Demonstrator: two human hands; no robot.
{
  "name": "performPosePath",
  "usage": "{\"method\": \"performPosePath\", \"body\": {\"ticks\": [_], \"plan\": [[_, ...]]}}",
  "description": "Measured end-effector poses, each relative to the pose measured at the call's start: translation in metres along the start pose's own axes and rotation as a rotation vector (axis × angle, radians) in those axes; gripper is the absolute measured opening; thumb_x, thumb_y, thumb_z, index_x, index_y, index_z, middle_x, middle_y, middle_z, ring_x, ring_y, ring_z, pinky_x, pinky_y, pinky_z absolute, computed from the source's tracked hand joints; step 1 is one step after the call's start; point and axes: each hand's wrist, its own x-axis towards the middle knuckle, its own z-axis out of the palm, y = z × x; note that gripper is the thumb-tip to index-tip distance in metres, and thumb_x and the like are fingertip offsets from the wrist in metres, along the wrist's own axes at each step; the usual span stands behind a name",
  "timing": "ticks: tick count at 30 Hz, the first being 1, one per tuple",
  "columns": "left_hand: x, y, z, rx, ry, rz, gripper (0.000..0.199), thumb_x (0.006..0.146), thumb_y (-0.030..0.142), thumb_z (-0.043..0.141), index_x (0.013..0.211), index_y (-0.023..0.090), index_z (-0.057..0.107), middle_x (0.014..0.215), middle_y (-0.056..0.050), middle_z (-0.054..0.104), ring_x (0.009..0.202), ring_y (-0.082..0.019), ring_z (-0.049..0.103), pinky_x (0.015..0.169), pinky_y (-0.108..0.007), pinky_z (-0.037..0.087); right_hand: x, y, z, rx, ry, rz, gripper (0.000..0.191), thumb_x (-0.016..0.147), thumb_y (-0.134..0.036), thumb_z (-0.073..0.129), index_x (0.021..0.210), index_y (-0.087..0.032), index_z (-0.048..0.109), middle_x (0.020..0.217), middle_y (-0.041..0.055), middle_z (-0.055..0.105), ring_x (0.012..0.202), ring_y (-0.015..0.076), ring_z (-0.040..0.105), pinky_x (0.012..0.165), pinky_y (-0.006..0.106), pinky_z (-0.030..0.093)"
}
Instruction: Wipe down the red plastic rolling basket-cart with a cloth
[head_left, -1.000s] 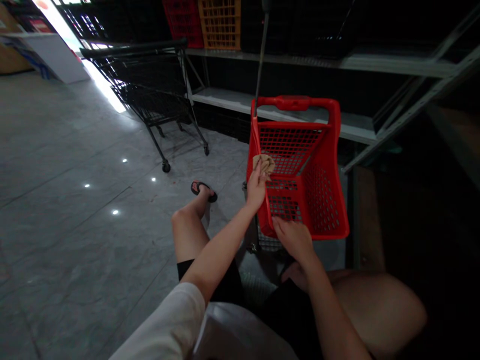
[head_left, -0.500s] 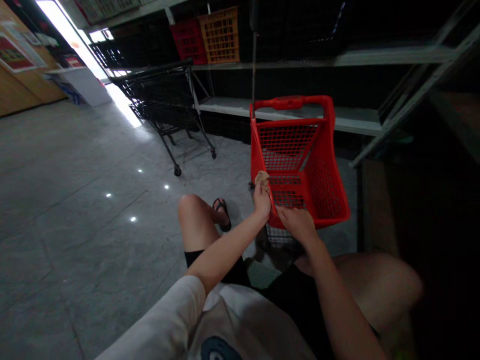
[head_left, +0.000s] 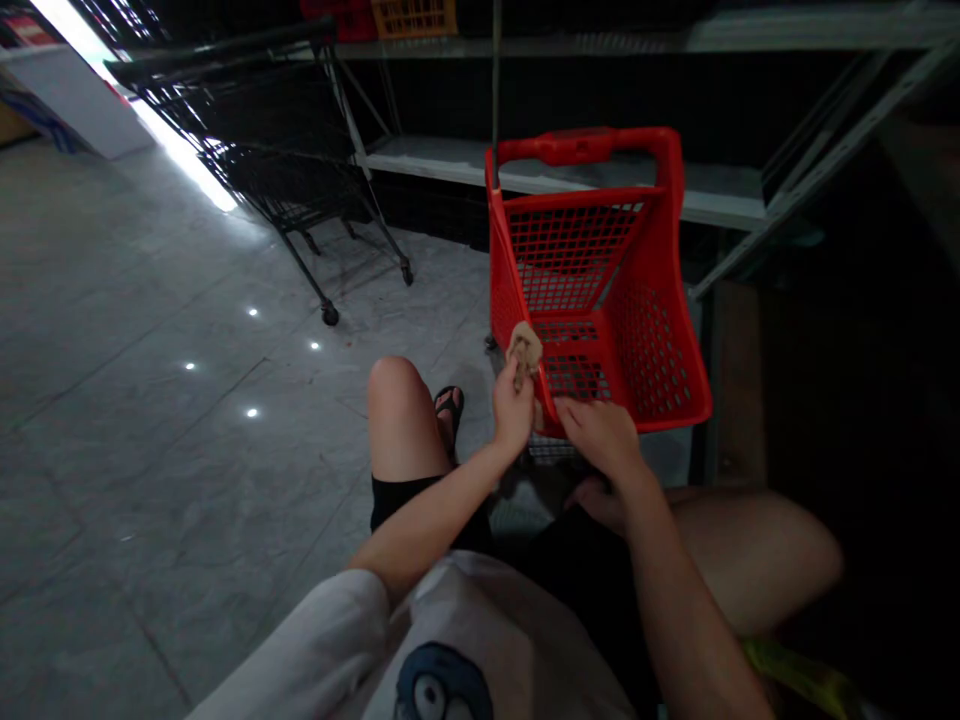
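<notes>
A red plastic shopping basket [head_left: 649, 330] with grid walls and a raised handle stands in front of my knees, its open top facing me. My left hand [head_left: 514, 412] is closed around a crumpled tan cloth [head_left: 525, 348] at the outer side of the basket's left rim. At the near left corner of the rim, my right hand [head_left: 601, 435] has its fingers wrapped over the edge. Its fingertips are partly hidden. A thin pole [head_left: 496, 90] rises from the basket's back left corner.
A dark wire shopping cart [head_left: 262, 150] on wheels stands to the left on the grey tiled floor [head_left: 150, 460]. Behind the basket runs a metal shelf [head_left: 435, 165], with an orange crate [head_left: 414, 17] on a higher level. A wooden edge [head_left: 739, 390] lies to the right.
My view has tilted down and closer to the basket. My left hand with the cloth has shifted slightly outward from the rim, showing more cloth. My right hand stays at the near corner.
</notes>
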Motion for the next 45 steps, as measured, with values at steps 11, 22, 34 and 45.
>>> {"method": "performPosePath", "body": {"ticks": [11, 22, 34, 45], "plan": [[-0.004, 0.009, 0.021, -0.344, 0.082, -0.025, 0.043, 0.097, 0.059, 0.076, 0.115, 0.023, 0.060, 0.124, -0.009, 0.074, 0.118, -0.024, 0.073, 0.115, -0.046, 0.055, 0.060, -0.017, 0.005, 0.938, 0.313, -0.020, 0.083, 0.111, -0.066, 0.025, 0.177, -0.017, 0.027, 0.175, 0.0178, 0.045, 0.161, 0.0285, 0.047, 0.132, 0.052, 0.040], [0.090, 0.010, 0.023, -0.047, -0.102, 0.419, 0.041, 0.106, 0.027, 0.052, 0.144, 0.027, 0.069, 0.172, -0.008, 0.053, 0.164, -0.028, 0.044, 0.139, -0.053, 0.031, 0.068, -0.019, 0.025, 1.046, 0.289, -0.175, 0.078, 0.112, -0.060, 0.037, 0.180, -0.025, 0.022, 0.181, 0.0135, 0.034, 0.164, 0.0287, 0.041, 0.135, 0.053, 0.037], [0.251, 0.064, 0.060, 0.114, 0.060, 0.521, 0.061, 0.101, 0.005, 0.040, 0.151, 0.029, 0.064, 0.177, 0.001, 0.045, 0.171, -0.016, 0.026, 0.143, -0.051, 0.024, 0.052, 0.047, 0.028, 0.878, 0.218, -0.180, 0.067, 0.101, -0.041, 0.048, 0.167, -0.030, 0.053, 0.161, 0.0090, 0.062, 0.149, 0.0317, 0.061, 0.131, 0.059, 0.043], [0.179, 0.037, 0.056, 0.202, -0.253, 0.631, 0.054, 0.103, 0.012, 0.047, 0.152, 0.028, 0.065, 0.176, -0.005, 0.047, 0.170, -0.026, 0.032, 0.141, -0.056, 0.027, 0.052, 0.131, 0.019, 0.684, 0.260, -0.126, 0.062, 0.098, -0.038, 0.051, 0.156, -0.024, 0.067, 0.153, 0.0102, 0.068, 0.144, 0.0330, 0.066, 0.130, 0.047, 0.046]]}}
